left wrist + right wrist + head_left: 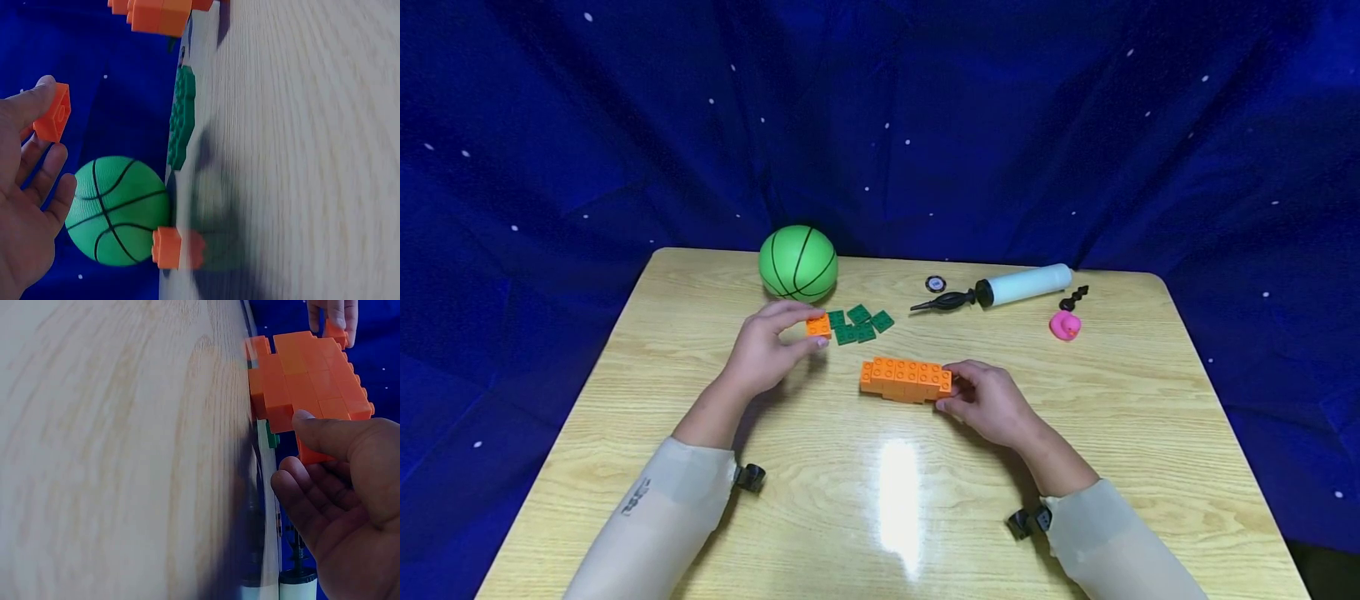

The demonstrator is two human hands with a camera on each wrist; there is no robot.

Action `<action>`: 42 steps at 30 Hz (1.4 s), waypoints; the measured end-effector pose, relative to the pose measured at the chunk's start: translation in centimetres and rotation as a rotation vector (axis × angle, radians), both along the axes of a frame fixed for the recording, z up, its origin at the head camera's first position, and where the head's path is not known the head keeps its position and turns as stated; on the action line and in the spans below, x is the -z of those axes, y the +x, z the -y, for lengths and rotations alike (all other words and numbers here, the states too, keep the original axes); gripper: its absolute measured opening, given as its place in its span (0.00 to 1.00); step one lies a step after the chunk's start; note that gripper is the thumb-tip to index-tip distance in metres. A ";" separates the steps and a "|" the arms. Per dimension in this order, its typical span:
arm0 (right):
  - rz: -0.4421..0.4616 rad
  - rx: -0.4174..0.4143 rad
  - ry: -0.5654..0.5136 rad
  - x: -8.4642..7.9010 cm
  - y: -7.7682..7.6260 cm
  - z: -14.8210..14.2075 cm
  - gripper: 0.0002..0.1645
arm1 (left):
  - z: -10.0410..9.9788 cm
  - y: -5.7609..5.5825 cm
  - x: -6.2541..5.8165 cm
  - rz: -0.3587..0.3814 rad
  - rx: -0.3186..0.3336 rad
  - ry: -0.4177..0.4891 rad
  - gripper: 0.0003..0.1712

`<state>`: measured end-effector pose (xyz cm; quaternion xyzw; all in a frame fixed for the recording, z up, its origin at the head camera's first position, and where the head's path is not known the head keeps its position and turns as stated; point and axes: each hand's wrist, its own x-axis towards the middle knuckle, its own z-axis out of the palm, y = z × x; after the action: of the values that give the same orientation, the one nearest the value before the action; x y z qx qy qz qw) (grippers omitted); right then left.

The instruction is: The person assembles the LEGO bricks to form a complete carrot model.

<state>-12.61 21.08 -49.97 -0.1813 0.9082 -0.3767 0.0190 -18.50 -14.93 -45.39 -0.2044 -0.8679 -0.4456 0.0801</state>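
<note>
My left hand (767,346) pinches a small orange toy brick (818,327) between thumb and fingers, raised off the table. In the left wrist view the hollow underside of this orange brick (55,114) shows. My right hand (992,404) grips the right end of a stepped block of joined orange bricks (906,382), studs up; whether it touches the table I cannot tell. Thumb on its near side, the right hand (356,475) shows in the right wrist view. Several green toy bricks (865,332), low and flat, lie just beyond, beside the left fingertips.
A green ball (797,262) sits at the back left; another orange brick (167,248) stands near it. Farther right are a round chip (936,284), a pale blue hand pump (1026,285), a small black piece (1073,298) and a pink rubber duck (1065,325).
</note>
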 end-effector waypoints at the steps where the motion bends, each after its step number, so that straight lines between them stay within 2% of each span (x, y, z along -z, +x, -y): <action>1: 0.000 0.000 -0.002 0.0 0.0 0.0 0.29 | -0.2 0.0 0.0 -0.007 0.008 -0.003 0.22; 9: 0.009 -0.002 -0.006 0.1 0.0 -0.1 0.30 | -2.0 0.4 0.1 -0.044 0.098 0.022 0.23; 20: 0.010 0.004 -0.005 0.0 0.1 -0.1 0.30 | -4.7 1.1 0.2 0.023 0.177 -0.002 0.22; 28: 0.016 -0.005 -0.013 0.1 0.0 -0.1 0.29 | -6.2 1.5 0.7 -0.006 0.249 0.019 0.20; 42: 0.019 -0.005 -0.012 -0.2 0.0 -0.1 0.29 | -8.1 1.8 1.7 0.017 0.283 0.020 0.20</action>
<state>-12.60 21.17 -49.80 -0.1799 0.9052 -0.3840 0.0276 -16.75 -6.80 -47.06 -0.3202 -0.8264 -0.4630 0.0110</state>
